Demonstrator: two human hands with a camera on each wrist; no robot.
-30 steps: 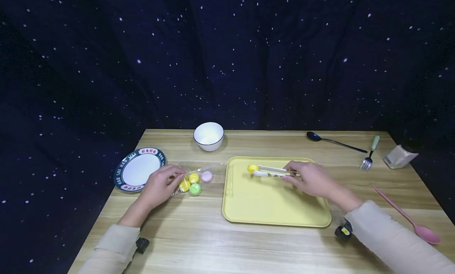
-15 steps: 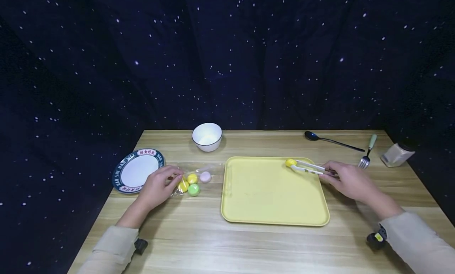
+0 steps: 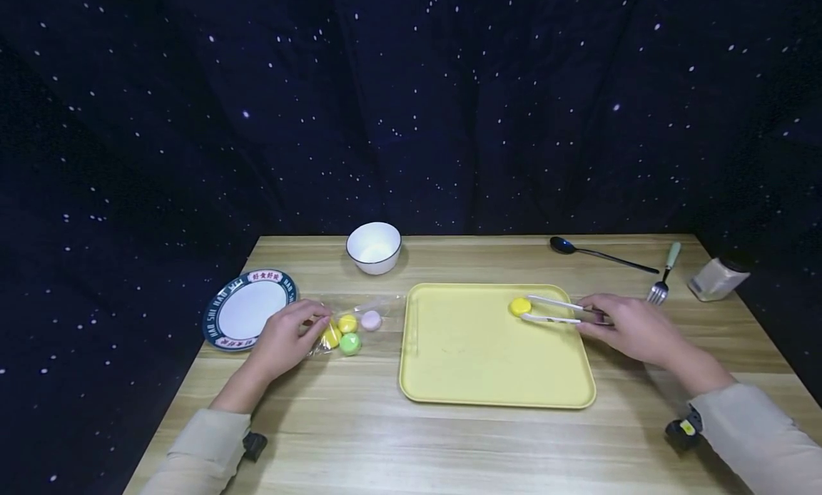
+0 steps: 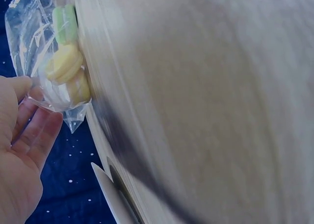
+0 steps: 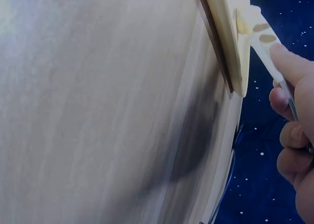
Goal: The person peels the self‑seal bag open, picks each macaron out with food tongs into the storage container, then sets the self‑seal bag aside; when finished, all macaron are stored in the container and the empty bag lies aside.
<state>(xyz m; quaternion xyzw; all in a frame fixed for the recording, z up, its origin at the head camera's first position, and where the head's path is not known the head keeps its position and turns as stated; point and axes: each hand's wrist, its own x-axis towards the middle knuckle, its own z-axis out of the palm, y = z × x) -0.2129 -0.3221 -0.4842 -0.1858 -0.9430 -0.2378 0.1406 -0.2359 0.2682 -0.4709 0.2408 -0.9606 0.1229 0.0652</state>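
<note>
White bowl [image 3: 374, 248] at the table [image 3: 449, 445] back, plate [image 3: 252, 309] far left, black spoon [image 3: 606, 257], fork [image 3: 661, 284] and jar [image 3: 716, 279] at right. Left hand [image 3: 290, 338] covers part of the plate's rim. Jar's dark lid blends into the backdrop. Tongs [image 3: 552, 319]: rear end hidden in the gripping right hand [image 3: 632, 329]. Left hand pinches a clear bag [image 3: 390, 307] of yellow, green and lilac macarons; glare there. Loose yellow macaron [image 3: 520, 307]: round, bright, on the yellow tray [image 3: 475, 366], toward its far right corner, at the spread tongs' tips; contact unclear.
</note>
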